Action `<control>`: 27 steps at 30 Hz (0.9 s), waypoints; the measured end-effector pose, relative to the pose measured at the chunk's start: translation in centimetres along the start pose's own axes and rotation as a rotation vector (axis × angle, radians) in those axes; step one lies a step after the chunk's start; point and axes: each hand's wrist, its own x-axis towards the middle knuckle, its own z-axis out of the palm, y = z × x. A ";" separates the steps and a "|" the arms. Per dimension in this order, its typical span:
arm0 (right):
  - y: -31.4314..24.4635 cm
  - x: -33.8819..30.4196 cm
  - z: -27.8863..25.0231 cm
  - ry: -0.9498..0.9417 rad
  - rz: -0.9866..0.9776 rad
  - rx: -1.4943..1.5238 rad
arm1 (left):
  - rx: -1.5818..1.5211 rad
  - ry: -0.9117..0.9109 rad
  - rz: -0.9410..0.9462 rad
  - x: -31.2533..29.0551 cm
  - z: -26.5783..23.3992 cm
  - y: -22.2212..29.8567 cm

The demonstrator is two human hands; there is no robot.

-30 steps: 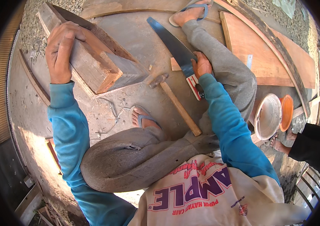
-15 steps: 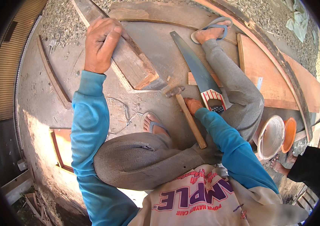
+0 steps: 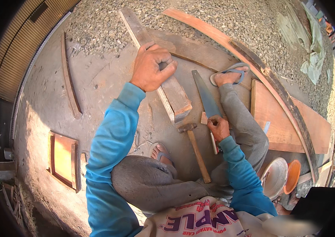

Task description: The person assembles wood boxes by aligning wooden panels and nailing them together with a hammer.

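My left hand (image 3: pixel 151 67) is closed, knuckles up, over a thick weathered wooden beam (image 3: pixel 175 93). Its fingertips are hidden, so I cannot tell whether it grips the beam or holds something small. My right hand (image 3: pixel 219 128) is closed in a pinch above the handsaw (image 3: pixel 206 94), hiding part of its handle; whatever the fingers hold does not show. The saw blade points away from me, with a small wood offcut (image 3: pixel 204 118) beside it. A hammer (image 3: pixel 196 148) lies between my legs, its head near the beam's cut end.
A long, dark-edged plank (image 3: pixel 254 71) crosses the right side over a wide board (image 3: pixel 286 122). Another board (image 3: pixel 191 49) lies beyond the beam. At left are a thin strip (image 3: pixel 69 79) and a wooden frame (image 3: pixel 63 160). Two round basins (image 3: pixel 275 177) stand at right; gravel (image 3: pixel 96 23) lies beyond.
My right hand has moved from beside the hammer to above the saw, and its fingers now pinch. My left hand still sits over the beam. The whole view has shifted.
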 end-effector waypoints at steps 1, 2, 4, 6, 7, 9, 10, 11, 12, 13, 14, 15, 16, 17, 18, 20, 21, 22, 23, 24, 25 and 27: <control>-2.4 0.5 -2.3 0.052 0.003 0.166 | -0.002 0.003 0.004 0.2 0.3 0.0; -5.3 0.9 -4.3 0.090 -0.071 0.273 | 0.004 0.000 0.002 0.3 0.1 0.1; -11.5 0.9 -8.0 0.114 -0.204 0.360 | -0.004 -0.009 -0.011 0.3 0.1 0.1; -16.5 0.5 -10.6 0.074 -0.346 0.310 | -0.019 -0.007 -0.011 0.3 0.3 0.1; -18.3 0.5 -11.4 0.046 -0.429 0.279 | -0.023 0.000 -0.018 0.2 0.5 0.1; -20.7 0.3 -12.3 0.002 -0.508 0.282 | -0.021 0.015 -0.024 0.3 0.7 0.4; -21.5 0.2 -12.4 -0.021 -0.499 0.317 | -0.057 0.000 -0.024 0.4 0.8 0.8; -22.1 0.2 -12.6 -0.047 -0.491 0.353 | -0.093 -0.015 -0.025 0.4 0.9 1.3; -22.8 0.3 -12.9 -0.041 -0.576 0.258 | -0.128 -0.029 -0.027 0.4 0.9 1.8; -23.4 0.4 -13.1 -0.037 -0.652 0.163 | -0.178 -0.082 -0.007 0.2 0.9 2.3; -23.8 0.7 -13.2 -0.033 -0.727 0.066 | -0.227 -0.135 0.012 0.0 0.8 2.8; -23.9 1.1 -13.1 -0.040 -0.765 -0.010 | -0.276 -0.188 0.031 0.0 0.7 3.0; -23.9 1.6 -12.9 -0.047 -0.801 -0.085 | -0.281 -0.195 0.049 -0.1 0.6 3.0; -24.0 1.8 -12.8 -0.054 -0.835 -0.159 | -0.287 -0.203 0.067 -0.3 0.4 2.9; -24.4 1.8 -12.8 -0.067 -0.840 -0.186 | -0.292 -0.211 0.085 -0.5 0.1 2.8; -25.2 1.7 -13.1 -0.091 -0.844 -0.249 | -0.355 -0.278 0.092 -0.6 -0.4 2.6; -25.3 1.8 -13.1 -0.098 -0.850 -0.275 | -0.387 -0.312 0.095 -0.6 -0.7 2.6; -25.6 2.0 -13.1 -0.107 -0.857 -0.299 | -0.397 -0.330 0.103 -0.6 -1.0 2.7; -25.8 2.1 -13.2 -0.117 -0.864 -0.324 | -0.407 -0.347 0.111 -0.6 -1.2 2.7; -25.8 2.1 -13.1 -0.119 -0.859 -0.316 | -0.418 -0.365 0.120 -0.6 -1.5 2.9; -25.8 2.3 -12.8 -0.122 -0.855 -0.305 | -0.437 -0.389 0.087 -0.6 -1.8 3.0; -25.7 2.6 -12.4 -0.124 -0.869 -0.298 | -0.477 -0.439 0.023 -0.6 -2.2 3.4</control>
